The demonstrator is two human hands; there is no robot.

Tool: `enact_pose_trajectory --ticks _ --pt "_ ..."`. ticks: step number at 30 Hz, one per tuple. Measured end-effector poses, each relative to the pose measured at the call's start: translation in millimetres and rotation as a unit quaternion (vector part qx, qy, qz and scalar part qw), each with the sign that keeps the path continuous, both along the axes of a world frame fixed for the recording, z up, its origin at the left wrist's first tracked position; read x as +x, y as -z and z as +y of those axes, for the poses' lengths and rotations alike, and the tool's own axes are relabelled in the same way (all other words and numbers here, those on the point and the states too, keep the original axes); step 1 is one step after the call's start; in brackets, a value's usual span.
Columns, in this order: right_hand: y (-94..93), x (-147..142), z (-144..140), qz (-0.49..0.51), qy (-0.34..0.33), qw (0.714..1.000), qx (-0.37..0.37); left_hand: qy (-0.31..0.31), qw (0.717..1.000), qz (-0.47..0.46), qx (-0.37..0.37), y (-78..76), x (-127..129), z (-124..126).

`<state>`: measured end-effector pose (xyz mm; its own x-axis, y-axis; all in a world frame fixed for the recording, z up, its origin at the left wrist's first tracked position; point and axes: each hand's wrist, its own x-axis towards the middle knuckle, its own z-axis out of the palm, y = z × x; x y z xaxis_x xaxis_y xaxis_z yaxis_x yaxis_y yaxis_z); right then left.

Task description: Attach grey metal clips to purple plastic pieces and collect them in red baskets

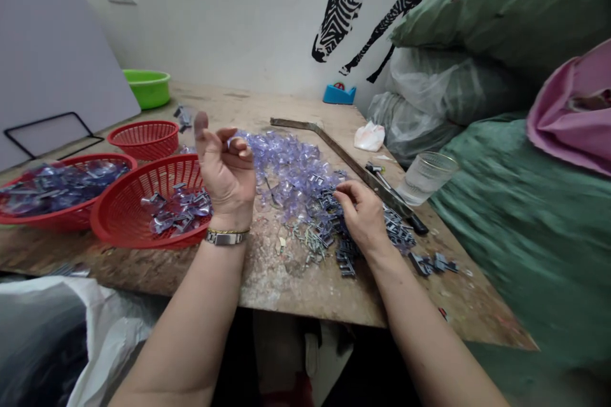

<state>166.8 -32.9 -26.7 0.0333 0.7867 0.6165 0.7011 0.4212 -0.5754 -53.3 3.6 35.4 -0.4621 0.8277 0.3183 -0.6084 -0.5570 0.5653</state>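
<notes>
My left hand (229,172) is raised palm up above the edge of a red basket (114,219), its index finger stretched out and the others loosely bent. Nothing shows in its fingers. Just left of the fingertip, a blurred grey-and-clear plastic piece (182,117) appears to be in the air. My right hand (365,216) reaches into a heap of small grey plastic clips (346,254), thumb and forefinger closed together; what they pinch is hidden. Beyond the hands spreads a pile of clear violet plastic pieces (291,165). Assembled grey-and-clear pieces (179,210) lie in the red basket.
A fuller red basket (62,219), a smaller red basket (143,137) and a green basin (150,89) stand left. A bent metal bar (338,149) borders the pile. Right are a drinking glass (427,178), a black-handled tool (416,222) and stacked green sacks (515,222).
</notes>
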Motion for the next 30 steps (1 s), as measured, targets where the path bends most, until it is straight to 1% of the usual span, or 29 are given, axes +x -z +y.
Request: enact_pose_trajectory --ticks 3,6,8,11,13,15,17,19,22,26,28,30 --pt "7.2 2.8 3.8 -0.078 -0.005 0.997 -0.024 -0.001 1.0 0.022 -0.002 0.4 -4.7 1.6" --pt "15.8 5.8 7.3 -0.144 -0.013 0.989 -0.044 0.018 0.999 0.045 -0.009 1.8 1.3 2.5" --pt "20.4 7.0 8.6 -0.178 -0.012 0.983 -0.046 0.038 0.998 0.052 -0.024 3.8 9.7 2.5" --pt "23.1 6.0 7.7 -0.214 0.01 0.976 -0.042 0.098 0.99 0.079 -0.057 10.0 25.8 1.1" --pt "21.5 3.6 5.2 -0.241 0.032 0.969 -0.048 0.147 0.978 0.117 -0.087 16.1 36.3 -0.9" --pt "17.5 0.4 1.9 -0.276 0.056 0.956 -0.077 0.189 0.961 0.166 -0.112 22.5 44.8 -2.9" --pt "12.4 -2.6 -1.3 -0.309 0.075 0.94 -0.12 0.219 0.943 0.214 -0.129 27.8 50.8 -4.3" --pt "7.8 -4.6 -3.5 -0.33 0.084 0.928 -0.154 0.235 0.928 0.254 -0.14 31.4 54.3 -4.7" --pt "4.1 -5.4 -4.4 -0.337 0.082 0.922 -0.173 0.236 0.91 0.305 -0.152 34.3 56.5 -4.0" --pt "5.8 -3.6 -2.8 -0.319 0.071 0.93 -0.166 0.218 0.885 0.38 -0.161 40.1 56.5 -0.2" --pt "8.3 -2.0 -1.0 -0.299 0.066 0.94 -0.153 0.186 0.863 0.445 -0.153 45.0 56.1 3.0" --pt "11.2 -0.1 1.4 -0.271 0.061 0.951 -0.135 0.126 0.826 0.533 -0.13 49.8 55.9 6.3"
